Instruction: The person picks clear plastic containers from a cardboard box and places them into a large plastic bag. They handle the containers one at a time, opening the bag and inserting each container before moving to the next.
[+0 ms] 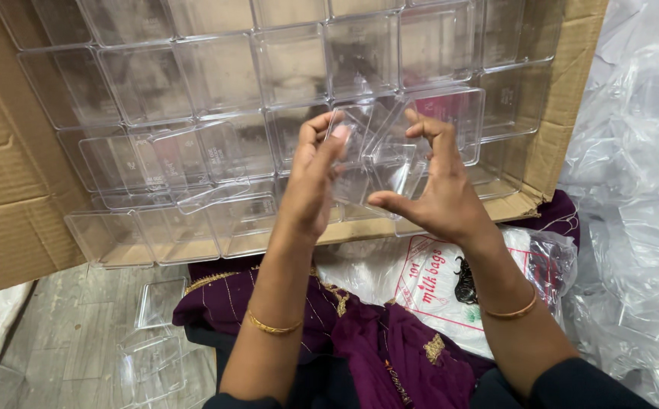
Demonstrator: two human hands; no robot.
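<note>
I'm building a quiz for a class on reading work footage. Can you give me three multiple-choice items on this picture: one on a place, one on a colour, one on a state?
1. Where do the rows of clear plastic boxes lie?
A. in a cardboard carton
B. on a metal shelf
C. in a wire basket

2. What colour is the cloth on the person's lap?
A. green
B. purple with gold trim
C. white

3. How is the clear box above the lap held?
A. lying loose on the floor
B. in the left hand alone
C. between both hands

Key: 1 A, brown walls of the cardboard carton surround the rows. 2 B, purple folds with gold edging. 3 C, left hand and right hand each have it in their grip.
</note>
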